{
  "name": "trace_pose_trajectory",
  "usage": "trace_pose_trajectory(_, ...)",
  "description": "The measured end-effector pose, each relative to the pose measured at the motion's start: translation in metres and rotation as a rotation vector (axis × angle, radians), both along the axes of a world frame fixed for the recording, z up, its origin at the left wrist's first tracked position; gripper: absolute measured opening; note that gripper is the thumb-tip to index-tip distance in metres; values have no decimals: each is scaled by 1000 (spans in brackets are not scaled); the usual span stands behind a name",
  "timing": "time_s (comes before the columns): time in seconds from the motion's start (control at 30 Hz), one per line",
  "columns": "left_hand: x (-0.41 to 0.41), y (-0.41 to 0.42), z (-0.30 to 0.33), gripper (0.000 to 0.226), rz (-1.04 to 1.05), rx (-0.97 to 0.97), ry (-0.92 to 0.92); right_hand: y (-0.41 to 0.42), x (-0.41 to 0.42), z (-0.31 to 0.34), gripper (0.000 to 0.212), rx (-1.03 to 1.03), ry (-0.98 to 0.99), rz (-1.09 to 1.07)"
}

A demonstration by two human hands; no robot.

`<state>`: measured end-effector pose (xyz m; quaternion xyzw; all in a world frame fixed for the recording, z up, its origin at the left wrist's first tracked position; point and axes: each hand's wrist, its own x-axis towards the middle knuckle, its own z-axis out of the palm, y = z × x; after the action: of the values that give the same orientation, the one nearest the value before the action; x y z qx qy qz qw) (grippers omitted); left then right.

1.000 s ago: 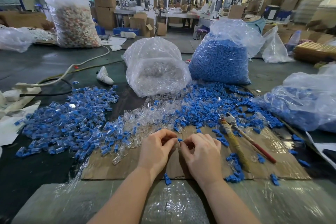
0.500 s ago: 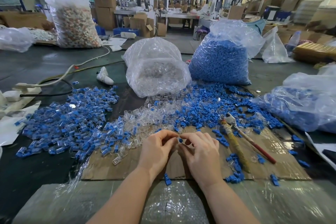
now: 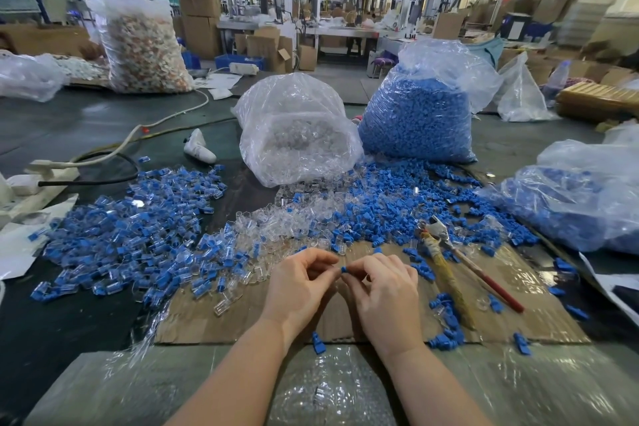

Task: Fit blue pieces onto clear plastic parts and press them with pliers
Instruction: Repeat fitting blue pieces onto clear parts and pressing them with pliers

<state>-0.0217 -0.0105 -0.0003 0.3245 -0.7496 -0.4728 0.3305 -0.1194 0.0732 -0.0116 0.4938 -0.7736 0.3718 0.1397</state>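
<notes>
The blue piece [image 3: 343,269] sits between my two hands, just above the cardboard sheet [image 3: 529,308], pinched at my right hand's [image 3: 383,290] fingertips with my left hand [image 3: 299,282] closing in from the other side; I take it the left pinches a clear plastic part, though it is too small and see-through for me to make out. Both hands are curled narrow, finger and thumb nearly meeting. I judge the piece feather-light, stiff and a bit slick, so it wants holding by its flat sides with the plug end free, lightly enough not to flick away. The clear shell is likely thin and could crack if squeezed across its walls, so its ends are the better hold. Just to the right lie the pliers [image 3: 446,252], untouched, handles toward me. Beyond my fingers spread loose clear parts [image 3: 276,221] and loose blue pieces [image 3: 390,204]; to the left a heap of fitted ones [image 3: 124,228]. Farther back stand a bag of clear parts [image 3: 297,135] and a bag of blue pieces [image 3: 415,117].
</notes>
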Motion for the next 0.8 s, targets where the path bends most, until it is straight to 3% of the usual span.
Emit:
trace_pose_trajectory(0.37,1,1,2,14,11,29,25,1,2,0,17,26,80,-6)
trace_pose_trajectory(0.53,0,-1,-1,17,34,45,34,3,0,4,8,-12,42,-14)
trace_pose_trajectory(0.63,-1,-2,-3,18,45,93,62,7,-12,10,20,57,-35,-200)
trace_pose_trajectory(0.8,0,-4,-4,19,48,75,46,28,-50,21,51,492,-76,-620)
